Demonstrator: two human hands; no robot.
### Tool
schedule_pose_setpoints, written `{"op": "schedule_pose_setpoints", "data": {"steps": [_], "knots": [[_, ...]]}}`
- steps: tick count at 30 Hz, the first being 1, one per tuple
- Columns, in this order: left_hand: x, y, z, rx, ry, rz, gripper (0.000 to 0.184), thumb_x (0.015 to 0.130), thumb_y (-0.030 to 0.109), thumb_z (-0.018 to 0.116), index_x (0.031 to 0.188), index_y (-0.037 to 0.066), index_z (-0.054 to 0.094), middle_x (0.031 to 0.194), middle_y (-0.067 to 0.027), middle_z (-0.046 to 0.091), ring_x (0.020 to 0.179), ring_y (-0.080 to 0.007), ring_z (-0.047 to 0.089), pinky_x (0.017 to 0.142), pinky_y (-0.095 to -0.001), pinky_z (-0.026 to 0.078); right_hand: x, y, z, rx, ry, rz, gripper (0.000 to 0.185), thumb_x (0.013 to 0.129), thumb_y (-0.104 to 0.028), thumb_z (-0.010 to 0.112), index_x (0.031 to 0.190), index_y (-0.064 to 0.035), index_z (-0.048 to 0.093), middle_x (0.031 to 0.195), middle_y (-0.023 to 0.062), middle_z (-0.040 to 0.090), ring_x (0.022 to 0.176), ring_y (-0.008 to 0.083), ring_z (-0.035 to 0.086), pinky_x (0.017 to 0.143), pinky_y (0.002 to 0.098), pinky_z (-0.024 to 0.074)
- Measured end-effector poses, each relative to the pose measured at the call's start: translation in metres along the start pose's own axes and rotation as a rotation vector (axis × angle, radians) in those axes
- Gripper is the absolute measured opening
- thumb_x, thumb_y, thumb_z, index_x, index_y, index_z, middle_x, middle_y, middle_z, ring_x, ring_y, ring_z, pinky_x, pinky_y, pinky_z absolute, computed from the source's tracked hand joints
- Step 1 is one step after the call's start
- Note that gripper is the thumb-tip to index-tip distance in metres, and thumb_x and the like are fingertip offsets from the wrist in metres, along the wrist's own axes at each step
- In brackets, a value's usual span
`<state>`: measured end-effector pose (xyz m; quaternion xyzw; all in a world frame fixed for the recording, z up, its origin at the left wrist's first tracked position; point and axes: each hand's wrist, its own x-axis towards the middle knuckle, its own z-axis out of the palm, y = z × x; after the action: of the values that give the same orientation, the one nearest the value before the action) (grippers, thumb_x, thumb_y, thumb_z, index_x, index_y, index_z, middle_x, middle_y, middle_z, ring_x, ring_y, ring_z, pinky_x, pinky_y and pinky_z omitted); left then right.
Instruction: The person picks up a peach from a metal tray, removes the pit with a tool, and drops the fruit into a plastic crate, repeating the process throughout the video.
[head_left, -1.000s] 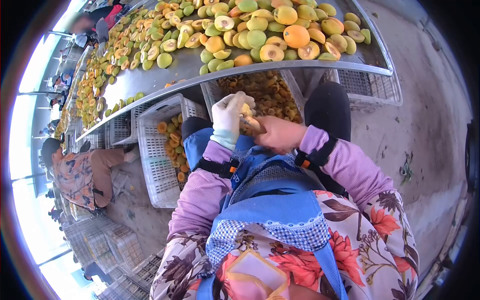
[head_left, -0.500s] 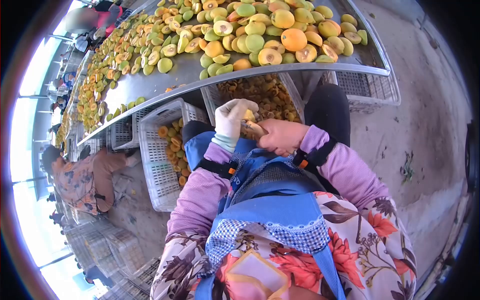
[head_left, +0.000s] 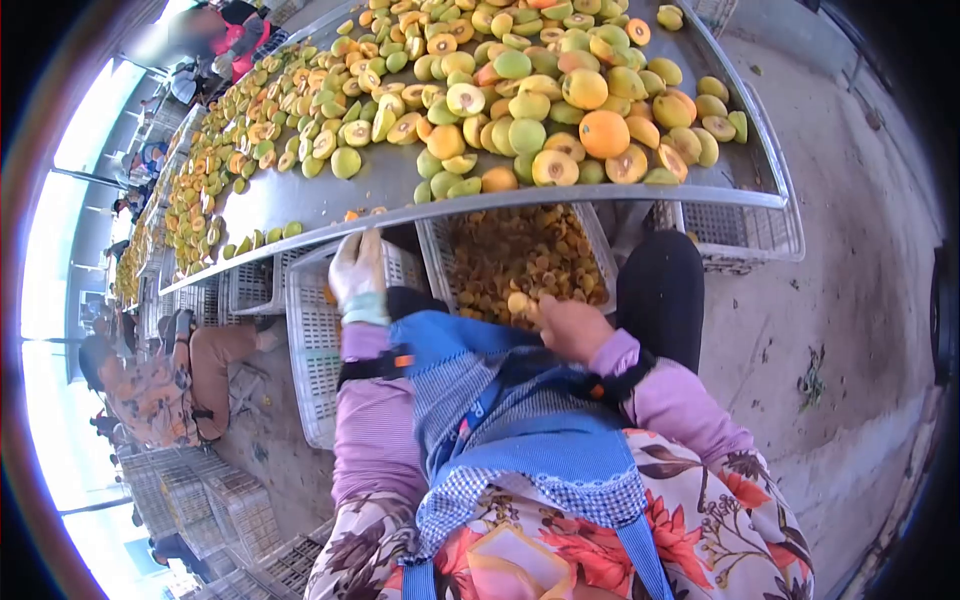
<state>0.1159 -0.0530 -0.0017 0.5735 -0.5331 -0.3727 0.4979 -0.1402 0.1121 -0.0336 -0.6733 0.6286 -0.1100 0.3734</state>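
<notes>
My left hand (head_left: 358,272), in a white glove with a pale green cuff, reaches over a white crate (head_left: 312,340). Its fingers stretch towards the front rim of the metal table (head_left: 440,203); I see nothing held in them. My bare right hand (head_left: 574,330) is closed round a small tan, round-ended thing (head_left: 521,304), whose kind is not clear. Below and in front of that hand, a crate (head_left: 432,255) holds many brownish-orange fruit scraps (head_left: 510,245). Halved green and orange fruits (head_left: 555,168) are piled on the table.
Another crate (head_left: 790,225) stands under the table's right end. At the left, a seated person (head_left: 160,390) is beside the table, near stacked crates (head_left: 215,500). Another person (head_left: 235,40) is at the far left end. Concrete floor (head_left: 790,330) lies to my right.
My hands were together at a piece of fruit and have parted. The left moved left and forward to the table rim, the right slightly down and right. The view tilted up a little.
</notes>
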Motion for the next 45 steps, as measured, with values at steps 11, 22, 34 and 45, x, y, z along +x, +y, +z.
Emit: {"op": "schedule_pose_setpoints", "data": {"steps": [11, 22, 34, 45], "knots": [[0.126, 0.025, 0.151, 1.107, -0.361, 0.274, 0.051, 0.073, 0.032, 0.069, 0.116, 0.009, 0.053, 0.122, -0.0181, 0.052, 0.107, -0.0364, 0.053, 0.09, -0.0406, 0.045, 0.025, 0.006, 0.002, 0.19, 0.222, 0.009, 0.026, 0.08, -0.018, 0.055, 0.095, -0.0033, 0.039, 0.071, 0.0218, 0.06, 0.07, 0.0413, 0.059, 0.062, 0.051, 0.0446], [0.1, 0.031, 0.109, -0.363, -0.418, -0.457, 0.038, 0.088, 0.03, 0.045, 0.113, 0.003, 0.051, 0.094, -0.0129, 0.063, 0.071, -0.029, 0.064, 0.05, -0.0375, 0.052, 0.023, 0.01, -0.011, 0.609, 0.383, -0.084, 0.023, 0.085, -0.017, 0.058, 0.089, -0.0012, 0.042, 0.066, 0.0176, 0.051, 0.059, 0.0331, 0.051, 0.055, 0.0391, 0.042], [-0.081, 0.048, 0.128, -0.874, -0.411, -0.533, 0.045, 0.093, 0.038, 0.042, 0.105, -0.003, 0.057, 0.095, -0.0123, 0.062, 0.084, -0.0243, 0.06, 0.078, -0.0357, 0.05, 0.009, -0.02, -0.033, 0.621, 0.506, -0.255, 0.027, 0.086, -0.019, 0.057, 0.092, 0.0021, 0.041, 0.072, 0.027, 0.055, 0.075, 0.0464, 0.054, 0.062, 0.0466, 0.0422], [-0.091, 0.045, 0.129, -0.776, -0.389, -0.405, 0.04, 0.09, 0.032, 0.044, 0.102, -0.004, 0.057, 0.092, -0.0155, 0.061, 0.082, -0.0273, 0.06, 0.077, -0.0374, 0.05, 0.007, -0.012, -0.033, 0.488, 0.399, -0.279, 0.026, 0.084, -0.013, 0.057, 0.097, 0.0017, 0.039, 0.069, 0.0234, 0.054, 0.067, 0.0433, 0.056, 0.058, 0.0425, 0.043]]}}
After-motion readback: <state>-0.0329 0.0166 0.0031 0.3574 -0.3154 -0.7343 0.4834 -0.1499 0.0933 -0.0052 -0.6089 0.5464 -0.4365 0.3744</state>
